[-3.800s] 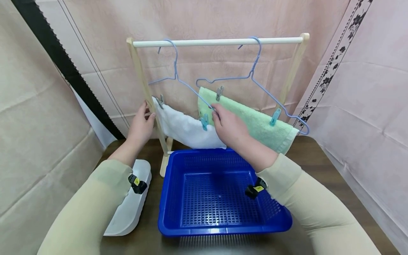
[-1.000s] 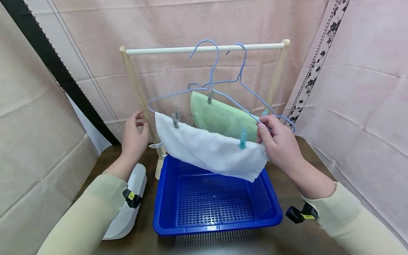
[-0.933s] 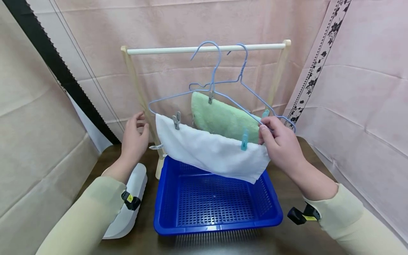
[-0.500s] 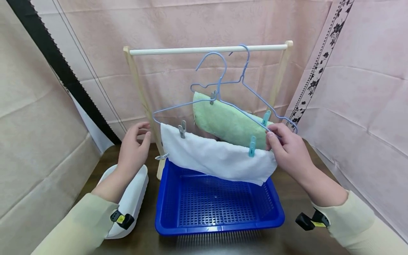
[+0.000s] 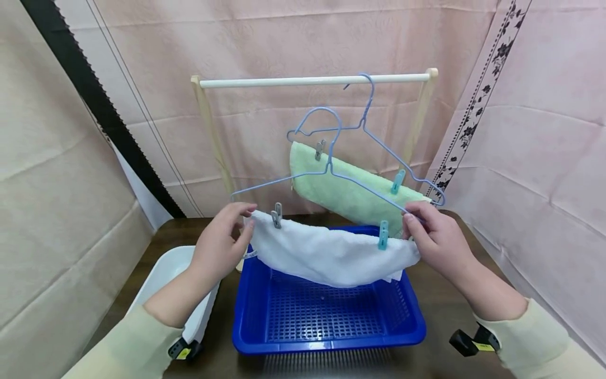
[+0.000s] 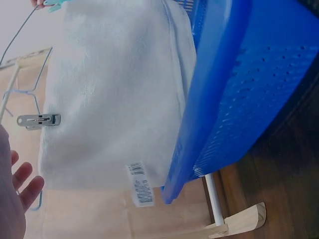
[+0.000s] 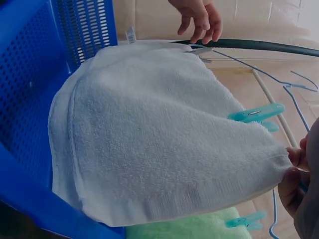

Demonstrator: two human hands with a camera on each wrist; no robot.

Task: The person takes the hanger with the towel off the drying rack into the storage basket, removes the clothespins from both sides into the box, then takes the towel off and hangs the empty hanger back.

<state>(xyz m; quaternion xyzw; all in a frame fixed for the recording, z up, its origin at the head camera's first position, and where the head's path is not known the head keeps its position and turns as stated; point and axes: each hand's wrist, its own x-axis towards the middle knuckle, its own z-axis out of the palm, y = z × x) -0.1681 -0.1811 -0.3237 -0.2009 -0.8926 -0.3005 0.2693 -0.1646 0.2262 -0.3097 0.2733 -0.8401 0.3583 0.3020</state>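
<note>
Above the basket, right hand pinches hanger; left hand, fingers relaxed, holds nothing. White towel (likely light, limp) is best held by its corners.

No word, brand or number can be read: the white tag at the edge of the white cloth carries dark print in lines and barcode-like stripes — too blurred to make out in the left wrist view — and on the yellow labels of the black wrist cameras any marks are too small to tell
</note>
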